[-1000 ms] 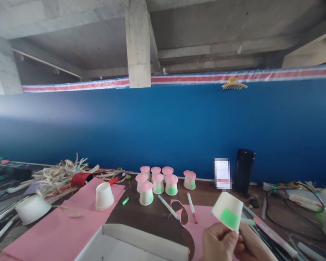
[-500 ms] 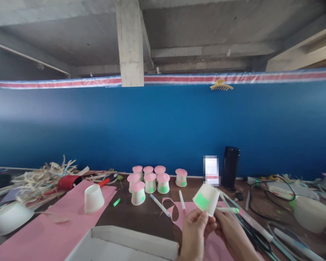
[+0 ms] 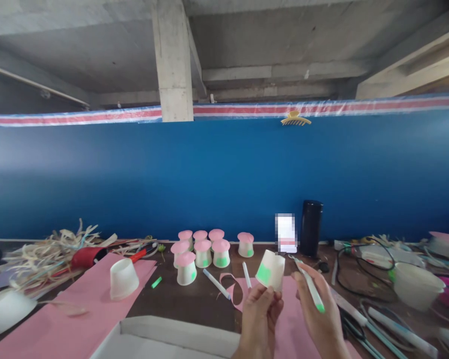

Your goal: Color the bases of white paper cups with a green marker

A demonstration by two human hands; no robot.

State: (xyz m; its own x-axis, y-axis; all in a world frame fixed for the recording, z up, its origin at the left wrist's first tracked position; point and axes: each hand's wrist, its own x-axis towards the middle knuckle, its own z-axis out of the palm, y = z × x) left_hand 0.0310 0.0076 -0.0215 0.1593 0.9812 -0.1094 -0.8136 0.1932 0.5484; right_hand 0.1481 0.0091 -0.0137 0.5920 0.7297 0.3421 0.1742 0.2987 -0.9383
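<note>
The cup [image 3: 277, 271] sits tilted in the air at the centre of an imagined clock, wide mouth down, just above pink paper [image 3: 292, 319]. A green patch [image 3: 264, 272] covers part of its side, so the step in hand looks to be marking it green, with the patch being turned or checked.

At half past six, the left hand [image 3: 262, 309] pinches the cup by its lower edge, thumb and fingers closed on the rim. At four o'clock, the right hand [image 3: 320, 314] is closed round a marker [image 3: 313, 291], its green end towards five; the opposite end is too blurred to read. Marker and cup are apart. Adding green would call for a steady left pinch and the marker's tip brought against the side.

Farther out, a lone pink-topped cup [image 3: 246, 247] stands at ten, and a cluster of pink-topped cups [image 3: 203, 254] near half past nine. A loose green cap [image 3: 156, 282] lies towards nine, with a plain white cup [image 3: 124, 279] beyond it. A black bottle [image 3: 311, 229] stands near two.
</note>
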